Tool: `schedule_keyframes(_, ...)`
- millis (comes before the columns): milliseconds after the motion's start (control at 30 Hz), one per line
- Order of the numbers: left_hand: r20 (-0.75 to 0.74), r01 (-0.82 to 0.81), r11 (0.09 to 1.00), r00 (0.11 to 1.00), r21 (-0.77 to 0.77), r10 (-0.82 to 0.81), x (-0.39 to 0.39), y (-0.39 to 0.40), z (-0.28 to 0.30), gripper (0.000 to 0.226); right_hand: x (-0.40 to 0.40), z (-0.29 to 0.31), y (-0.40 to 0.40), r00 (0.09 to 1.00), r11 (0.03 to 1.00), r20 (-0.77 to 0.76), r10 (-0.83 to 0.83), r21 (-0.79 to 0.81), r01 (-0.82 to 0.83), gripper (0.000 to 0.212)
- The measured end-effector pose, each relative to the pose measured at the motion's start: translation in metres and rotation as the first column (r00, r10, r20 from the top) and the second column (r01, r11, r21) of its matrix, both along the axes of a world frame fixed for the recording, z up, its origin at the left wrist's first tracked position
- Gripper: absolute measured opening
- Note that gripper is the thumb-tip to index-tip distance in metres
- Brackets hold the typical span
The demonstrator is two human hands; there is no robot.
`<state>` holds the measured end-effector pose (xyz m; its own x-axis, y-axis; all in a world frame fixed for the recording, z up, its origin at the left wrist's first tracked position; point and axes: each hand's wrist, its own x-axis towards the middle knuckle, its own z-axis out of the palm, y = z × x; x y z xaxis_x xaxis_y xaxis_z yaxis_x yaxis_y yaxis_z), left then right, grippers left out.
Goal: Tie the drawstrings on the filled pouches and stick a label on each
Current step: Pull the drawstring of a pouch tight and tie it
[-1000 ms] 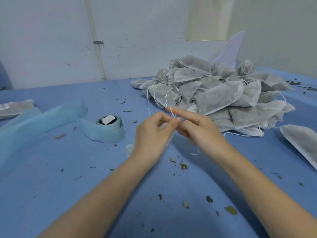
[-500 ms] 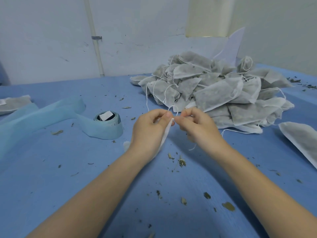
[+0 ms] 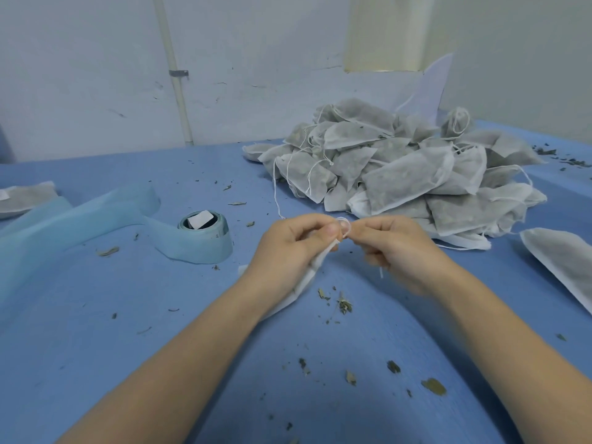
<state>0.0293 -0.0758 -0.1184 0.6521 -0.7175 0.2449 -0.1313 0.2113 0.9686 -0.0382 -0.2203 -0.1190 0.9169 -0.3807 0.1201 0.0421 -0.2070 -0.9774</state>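
My left hand (image 3: 288, 248) grips the gathered neck of a white pouch (image 3: 299, 283), most of which is hidden under my palm and wrist. My right hand (image 3: 395, 248) pinches the white drawstring (image 3: 345, 226), which forms a small loop between the two hands' fingertips. A loose string end hangs below my right hand. A large pile of filled grey-white pouches (image 3: 403, 174) lies behind my hands. The label roll (image 3: 205, 233), on pale blue backing tape, sits to the left with a white label showing in its core.
The blue table (image 3: 128, 331) is strewn with dried leaf bits. Pale blue backing tape (image 3: 73, 219) trails left from the roll. One pouch (image 3: 25, 198) lies at the far left edge, another (image 3: 563, 264) at the right. A white wall with a pipe stands behind.
My right forefinger, stretched out a second ago, has curled in. Both hands now pinch the string close together with a small loop formed between them.
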Motion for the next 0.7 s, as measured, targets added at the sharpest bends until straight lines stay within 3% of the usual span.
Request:
schedule_keyframes(133, 0.276, -0.199, 0.964, 0.950, 0.176, 0.146, 0.006, -0.004, -0.004, 0.015, -0.002, 0.002, 0.001, 1.000, 0.992, -0.007, -0.029, 0.120, 0.030, 0.025)
schedule_keyframes(300, 0.488, -0.363, 0.908, 0.843, 0.207, 0.226, 0.008, -0.004, -0.004, 0.019, -0.001, 0.002, 0.003, 0.999, 0.968, -0.033, -0.033, 0.249, 0.040, 0.028)
schedule_keyframes(400, 0.538, -0.445, 0.874, 0.794, 0.195, 0.284, 0.011, -0.004, -0.007, 0.018, -0.002, 0.000, 0.004, 1.000, 0.991, -0.017, -0.015, 0.131, 0.017, 0.040)
schedule_keyframes(500, 0.493, -0.448, 0.867, 0.818, 0.220, 0.297, 0.010, -0.005, -0.008, 0.016, -0.002, -0.002, 0.007, 0.997, 0.995, -0.016, -0.078, 0.055, 0.079, 0.013)
schedule_keyframes(633, 0.461, -0.440, 0.860, 0.838, 0.257, 0.291, 0.011, -0.006, -0.008, 0.018, -0.001, -0.001, 0.007, 0.997, 0.951, -0.055, -0.057, 0.302, 0.071, 0.010)
schedule_keyframes(700, 0.470, -0.425, 0.866, 0.840, 0.262, 0.270, 0.010, -0.006, -0.008, 0.018, 0.000, 0.002, 0.009, 0.996, 0.851, -0.073, 0.059, 0.525, -0.012, 0.011)
